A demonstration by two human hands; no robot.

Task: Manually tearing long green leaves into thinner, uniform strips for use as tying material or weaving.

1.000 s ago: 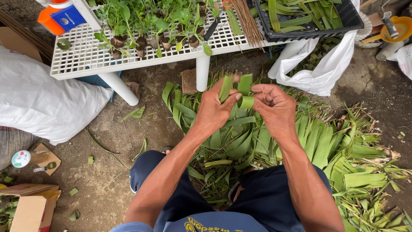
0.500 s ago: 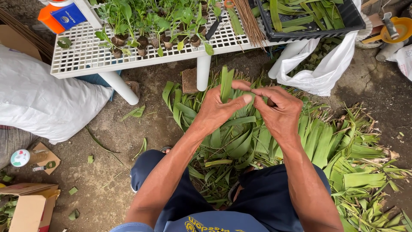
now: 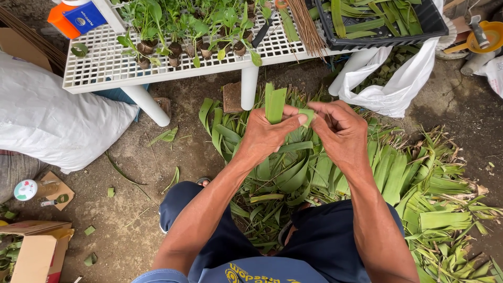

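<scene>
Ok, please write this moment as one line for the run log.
left hand: holds green leaf strip upright | right hand: pinches its folded end | below: cut leaf pile | beyond: white lattice table

white table leg [image 3: 249,86] blocks ahead; bare dirt [image 3: 131,173] open leftward.

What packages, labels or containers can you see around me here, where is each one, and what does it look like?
Orange and blue box: far left of the white mesh table, oval label on its blue face.
Cardboard boxes: lower left on the ground, brown, open.
Small round container: left edge, white with teal lid.
White sacks: left, bulging.
White bag: right of the table leg.
</scene>
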